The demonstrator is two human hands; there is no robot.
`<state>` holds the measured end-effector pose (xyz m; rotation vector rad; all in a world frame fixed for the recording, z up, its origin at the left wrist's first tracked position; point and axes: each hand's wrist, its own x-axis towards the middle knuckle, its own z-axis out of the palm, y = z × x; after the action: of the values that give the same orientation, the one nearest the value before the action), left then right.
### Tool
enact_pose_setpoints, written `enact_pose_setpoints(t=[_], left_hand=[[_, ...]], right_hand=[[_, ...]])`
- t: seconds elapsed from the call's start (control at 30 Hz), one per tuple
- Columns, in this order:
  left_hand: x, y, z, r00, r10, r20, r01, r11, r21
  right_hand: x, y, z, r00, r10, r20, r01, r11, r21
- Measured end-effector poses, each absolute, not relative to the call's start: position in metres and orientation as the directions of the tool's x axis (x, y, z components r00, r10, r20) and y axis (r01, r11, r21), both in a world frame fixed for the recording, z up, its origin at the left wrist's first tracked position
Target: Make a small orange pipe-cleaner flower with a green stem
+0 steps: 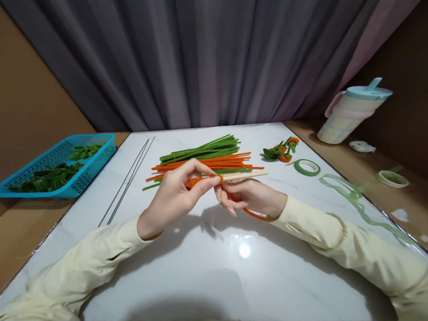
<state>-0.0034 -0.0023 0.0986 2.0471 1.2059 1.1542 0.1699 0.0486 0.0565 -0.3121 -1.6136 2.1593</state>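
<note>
My left hand (177, 193) is closed in a pinch on an orange pipe cleaner (201, 181) coiled around a thin wooden stick (247, 175). My right hand (252, 197) is closed just right of it; the loose orange tail (254, 214) curves under its fingers, and the stick's far end pokes out to the right above it. Both hands hover over the white table (208, 270). Behind them lies a pile of straight green (202, 150) and orange pipe cleaners (214, 162).
A blue basket (57, 165) with green curled pieces sits at the far left. Thin metal wires (129, 182) lie beside it. Finished orange-green pieces (282, 151), green tape rolls (307, 167) with a loose ribbon (353, 196), and a lidded jug (351, 112) stand at the right.
</note>
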Motion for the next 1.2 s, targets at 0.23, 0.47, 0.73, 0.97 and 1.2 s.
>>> enact_pose_setpoints(t=[0.23,0.47,0.73,0.97,1.2], left_hand=[[-0.009,0.007,0.076,0.529,0.384,0.757,0.637,-0.769,-0.054],[-0.016,0.015,0.078,0.654,0.265,0.708,0.680,-0.617,-0.396],[-0.020,0.017,0.083,0.636,0.303,0.710,0.712,-0.586,-0.388],[-0.020,0.017,0.083,0.617,0.371,0.695,0.706,-0.651,-0.279],[-0.022,0.016,0.091,0.651,0.569,0.503,0.639,-0.768,0.042]], right_hand=[[0.167,0.043,0.066,-0.831,0.556,-0.007,-0.119,-0.190,-0.975],[0.167,0.046,0.069,-0.775,0.632,0.005,-0.115,-0.133,-0.984],[0.173,0.039,0.087,-0.762,0.647,0.009,0.149,0.188,-0.971],[0.180,0.036,0.096,-0.731,0.641,0.233,0.431,0.699,-0.571],[0.188,0.037,0.087,-0.865,0.229,0.446,0.412,0.833,0.370]])
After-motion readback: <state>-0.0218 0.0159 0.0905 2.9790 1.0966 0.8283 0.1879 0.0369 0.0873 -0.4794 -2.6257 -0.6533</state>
